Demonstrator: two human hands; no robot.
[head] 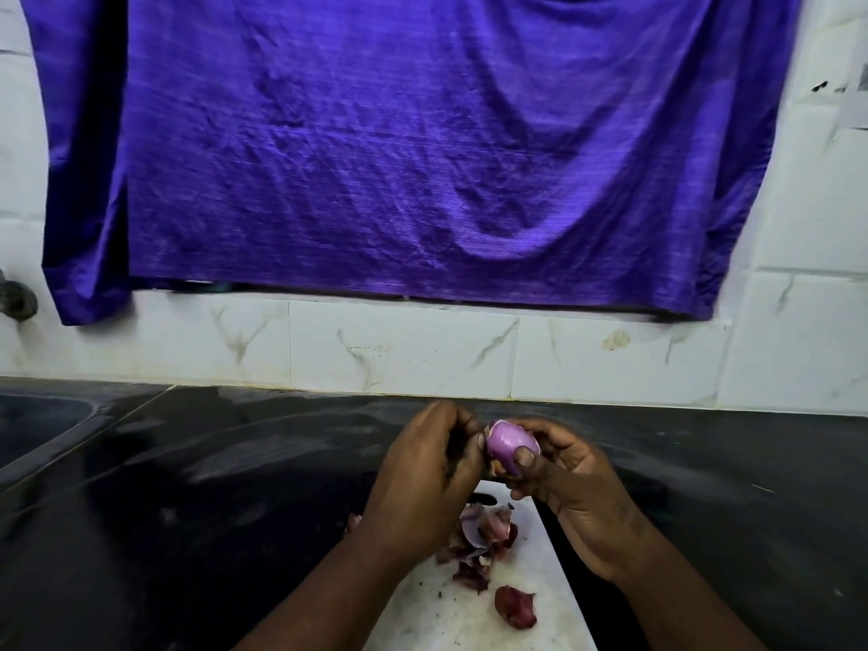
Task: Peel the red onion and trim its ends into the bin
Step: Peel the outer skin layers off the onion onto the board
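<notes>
Half-peeled red onion (pixel 508 443) held up over white board (pixel 451 617)
Right hand (pixel 570 481) curled round it w/ thumb on front, left hand (pixel 422 476) pinching its left end; loose skins (pixel 474 542) piled on board below, black worktop (pixel 235 486) underneath.

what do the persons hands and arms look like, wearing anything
Both are bare. The left hand and right hand show no gloves, rings or wristbands. The forearms are uncovered too, with no sleeves in view. The visible nails look short and unpainted.
</notes>
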